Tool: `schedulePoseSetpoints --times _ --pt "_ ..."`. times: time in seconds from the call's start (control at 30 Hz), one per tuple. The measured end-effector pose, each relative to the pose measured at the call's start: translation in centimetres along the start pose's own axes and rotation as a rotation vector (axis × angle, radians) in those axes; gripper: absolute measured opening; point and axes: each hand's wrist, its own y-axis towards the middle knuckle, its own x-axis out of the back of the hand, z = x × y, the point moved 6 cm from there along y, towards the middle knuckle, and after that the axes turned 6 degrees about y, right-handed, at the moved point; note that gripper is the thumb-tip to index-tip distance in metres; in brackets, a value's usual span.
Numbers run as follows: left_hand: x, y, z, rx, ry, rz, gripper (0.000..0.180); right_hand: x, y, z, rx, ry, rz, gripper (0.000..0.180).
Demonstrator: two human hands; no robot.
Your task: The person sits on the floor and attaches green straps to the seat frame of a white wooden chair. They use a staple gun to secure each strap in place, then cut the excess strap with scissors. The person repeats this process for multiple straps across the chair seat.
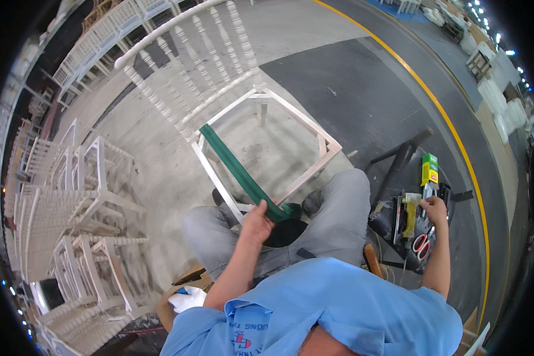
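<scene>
A white chair frame (pixel 302 115) with turned spindles stands in front of me, its seat area open. Along its left side rail runs a green webbing strap (pixel 234 168), reaching from the rear corner to the front. My left hand (pixel 258 224) grips the strap at its near end, beside the front rail. Off to the right, my right hand (pixel 435 209) is over a black stool, fingers closed among the tools; what they hold I cannot make out. A yellowish tool (pixel 410 218) and red-handled scissors (pixel 421 244) lie close to it.
A green and yellow box (pixel 429 169) lies on the black stool (pixel 385 216). Stacked white chairs (pixel 98 196) crowd the left. At my left hip is a cardboard box (pixel 167 302) with white cloth. A yellow floor line (pixel 451 133) curves along the right.
</scene>
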Motion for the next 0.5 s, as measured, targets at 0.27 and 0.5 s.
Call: schedulePoseSetpoints --times 0.27,0.5 --pt "0.9 -0.1 4.4 0.148 0.098 -0.184 0.032 -1.5 -2.8 14.5 0.513 0.45 0.141 0.036" --pt "0.1 3.5 2.6 -0.027 0.026 -0.184 0.032 -9.9 -6.5 23.5 0.578 0.653 0.493 0.031"
